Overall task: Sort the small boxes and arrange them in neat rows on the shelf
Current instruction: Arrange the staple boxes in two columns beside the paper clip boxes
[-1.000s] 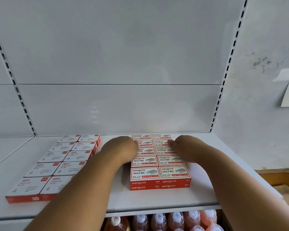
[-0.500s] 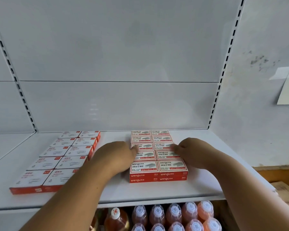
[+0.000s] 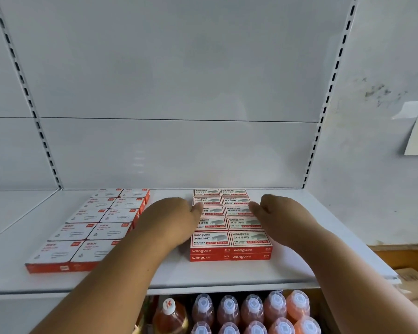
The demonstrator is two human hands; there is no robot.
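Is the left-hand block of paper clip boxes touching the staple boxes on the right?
Apart. The head view shows bare white shelf between the paper clip boxes and the staple boxes.

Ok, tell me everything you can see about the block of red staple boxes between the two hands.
The staple boxes are small card cartons, white tops printed "wengu 24/6" with a grey staple picture, red fronts. They lie flat in two columns, five rows deep, and the front shows two layers. The block sits squarely on the white shelf, right of centre, reaching the back panel. The left hand presses its left side and the right hand its right side, thumbs resting on the top boxes.
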